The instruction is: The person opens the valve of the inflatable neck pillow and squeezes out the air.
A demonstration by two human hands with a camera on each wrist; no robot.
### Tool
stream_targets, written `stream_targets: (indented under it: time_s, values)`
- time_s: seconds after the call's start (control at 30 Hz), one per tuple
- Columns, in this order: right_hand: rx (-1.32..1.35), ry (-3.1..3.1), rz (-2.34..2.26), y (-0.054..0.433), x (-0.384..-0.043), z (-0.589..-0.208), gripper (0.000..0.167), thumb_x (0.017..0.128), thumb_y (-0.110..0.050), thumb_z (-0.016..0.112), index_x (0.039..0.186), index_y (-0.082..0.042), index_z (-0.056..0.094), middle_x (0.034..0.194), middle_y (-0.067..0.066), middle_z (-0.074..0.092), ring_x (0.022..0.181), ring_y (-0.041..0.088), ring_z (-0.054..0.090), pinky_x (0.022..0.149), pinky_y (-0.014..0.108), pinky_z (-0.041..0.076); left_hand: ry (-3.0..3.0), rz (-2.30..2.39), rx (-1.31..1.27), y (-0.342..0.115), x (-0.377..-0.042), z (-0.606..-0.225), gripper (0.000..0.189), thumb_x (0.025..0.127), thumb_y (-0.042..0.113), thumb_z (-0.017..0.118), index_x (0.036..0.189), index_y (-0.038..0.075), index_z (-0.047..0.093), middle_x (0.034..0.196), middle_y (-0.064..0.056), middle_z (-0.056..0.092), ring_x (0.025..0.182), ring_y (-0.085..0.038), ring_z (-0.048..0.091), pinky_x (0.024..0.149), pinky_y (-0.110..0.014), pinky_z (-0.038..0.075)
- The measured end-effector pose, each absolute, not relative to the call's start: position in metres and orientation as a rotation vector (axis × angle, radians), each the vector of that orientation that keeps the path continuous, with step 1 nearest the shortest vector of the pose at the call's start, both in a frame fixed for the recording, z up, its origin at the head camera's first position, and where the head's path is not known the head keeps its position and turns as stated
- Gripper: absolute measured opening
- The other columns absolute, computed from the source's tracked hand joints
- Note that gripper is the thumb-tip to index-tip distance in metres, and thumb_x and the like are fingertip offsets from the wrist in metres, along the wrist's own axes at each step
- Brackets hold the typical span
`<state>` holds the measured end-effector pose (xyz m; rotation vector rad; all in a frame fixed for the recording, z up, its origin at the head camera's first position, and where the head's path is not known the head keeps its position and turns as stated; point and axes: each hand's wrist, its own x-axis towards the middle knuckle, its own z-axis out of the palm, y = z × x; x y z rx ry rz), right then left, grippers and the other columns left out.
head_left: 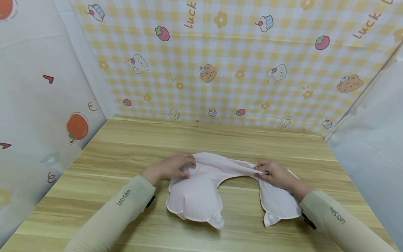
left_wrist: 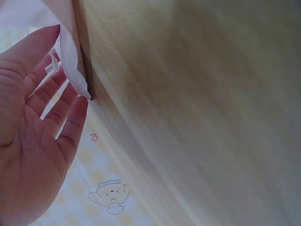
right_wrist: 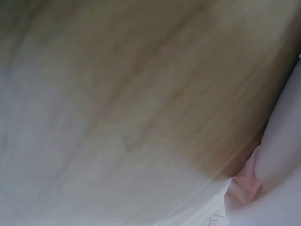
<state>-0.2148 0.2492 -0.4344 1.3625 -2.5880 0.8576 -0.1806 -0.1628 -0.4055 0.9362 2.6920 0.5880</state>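
A pale pink U-shaped neck pillow [head_left: 201, 196] lies on the wooden table, its two lobes toward me, each ending in a tab with a round snap. At the upper left curve my left hand [head_left: 171, 167] touches the fabric with fingers spread and relaxed. In the left wrist view its thumb and fingertips meet the pillow's edge, beside a small clear plastic valve [left_wrist: 51, 66]. My right hand [head_left: 275, 174] pinches the fabric at the right of the curve, where it is stretched into folds. The right wrist view shows pale fabric [right_wrist: 277, 155] with a pinker fold; the right hand is out of that view.
The wooden table [head_left: 132, 140] reaches back to a yellow checked cloth wall [head_left: 189, 80] with cartoon prints. A white printed sheet [head_left: 41, 87] hangs at the left, and a plain white one [head_left: 368, 140] at the right.
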Motion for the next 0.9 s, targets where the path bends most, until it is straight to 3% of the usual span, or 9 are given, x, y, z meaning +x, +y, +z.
stream_targets:
  time_s: [0.17, 0.27, 0.4, 0.57, 0.7, 0.9]
  values:
    - [1.323, -2.645, 0.871, 0.249, -0.214, -0.432, 0.011, 0.087, -0.006, 0.074, 0.084, -0.017, 0.073, 0.083, -0.009, 0.06, 0.072, -0.002, 0.048, 0.061, 0.019, 0.044, 2.687, 0.59, 0.938, -0.163, -0.182, -0.405, 0.037, 0.089, 0.021, 0.075, 0.122, 0.009, 0.063, 0.141, -0.012, 0.054, 0.136, -0.034, 0.045, 0.116, -0.05, 0.036]
    - [1.242, -2.697, 0.757, 0.249, -0.214, -0.431, 0.005, 0.088, -0.013, 0.075, 0.091, -0.017, 0.075, 0.093, -0.007, 0.066, 0.083, 0.005, 0.051, 0.07, 0.026, 0.047, 2.675, 0.611, 0.917, -0.163, -0.182, -0.405, 0.038, 0.089, 0.021, 0.075, 0.123, 0.009, 0.063, 0.141, -0.011, 0.054, 0.137, -0.033, 0.045, 0.116, -0.049, 0.035]
    - [1.05, -2.808, 0.547, 0.254, -0.209, -0.429, 0.027, 0.087, -0.033, 0.076, 0.11, -0.019, 0.076, 0.111, -0.001, 0.067, 0.104, 0.021, 0.05, 0.082, 0.047, 0.046, 2.682, 0.604, 0.93, -0.164, -0.183, -0.405, 0.038, 0.088, 0.021, 0.076, 0.122, 0.01, 0.063, 0.14, -0.01, 0.055, 0.135, -0.032, 0.046, 0.115, -0.049, 0.036]
    - [0.873, -2.929, 0.411, 0.265, -0.203, -0.427, 0.061, 0.086, -0.055, 0.069, 0.138, -0.026, 0.058, 0.143, 0.008, 0.051, 0.133, 0.039, 0.037, 0.089, 0.07, 0.037, 2.687, 0.588, 0.966, -0.166, -0.183, -0.407, 0.038, 0.087, 0.021, 0.076, 0.122, 0.01, 0.064, 0.137, -0.008, 0.056, 0.133, -0.03, 0.048, 0.114, -0.047, 0.038]
    - [0.795, -2.955, 0.351, 0.276, -0.198, -0.424, 0.07, 0.09, -0.055, 0.064, 0.148, -0.022, 0.045, 0.155, 0.016, 0.039, 0.143, 0.045, 0.029, 0.097, 0.077, 0.032, 2.684, 0.579, 0.974, -0.167, -0.182, -0.407, 0.038, 0.087, 0.02, 0.076, 0.122, 0.01, 0.064, 0.136, -0.007, 0.056, 0.133, -0.029, 0.049, 0.114, -0.046, 0.039]
    - [0.782, -3.05, 0.272, 0.271, -0.19, -0.402, 0.071, 0.096, -0.055, 0.055, 0.153, -0.017, 0.037, 0.16, 0.021, 0.03, 0.146, 0.049, 0.025, 0.1, 0.079, 0.029, 2.697, 0.522, 0.978, -0.165, -0.181, -0.402, 0.038, 0.086, 0.021, 0.077, 0.12, 0.011, 0.064, 0.134, -0.005, 0.058, 0.127, -0.027, 0.053, 0.11, -0.045, 0.043]
